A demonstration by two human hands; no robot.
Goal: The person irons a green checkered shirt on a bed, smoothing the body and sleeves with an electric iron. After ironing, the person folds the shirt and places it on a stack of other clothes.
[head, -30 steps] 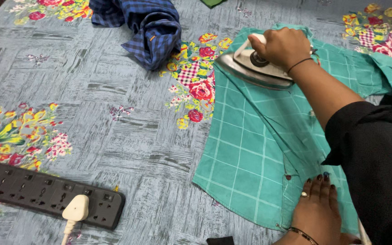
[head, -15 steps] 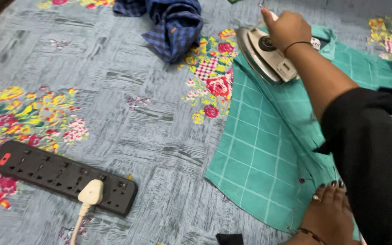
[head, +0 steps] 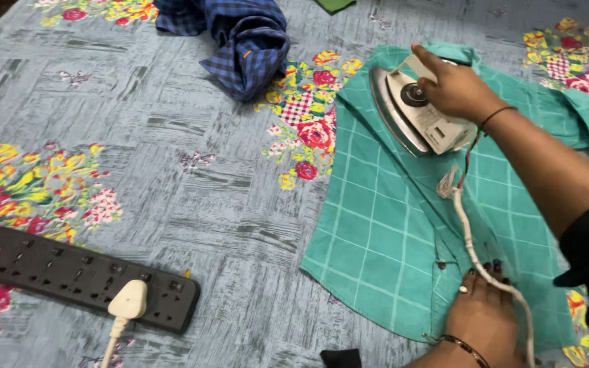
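Overhead, two hands, one iron, two shirts.

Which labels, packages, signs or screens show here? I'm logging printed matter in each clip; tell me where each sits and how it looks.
Label plate: a small pale rectangular panel on the rear top of the iron, beside the right hand; its print is too small to make out.
No packages, signs or screens are in view.
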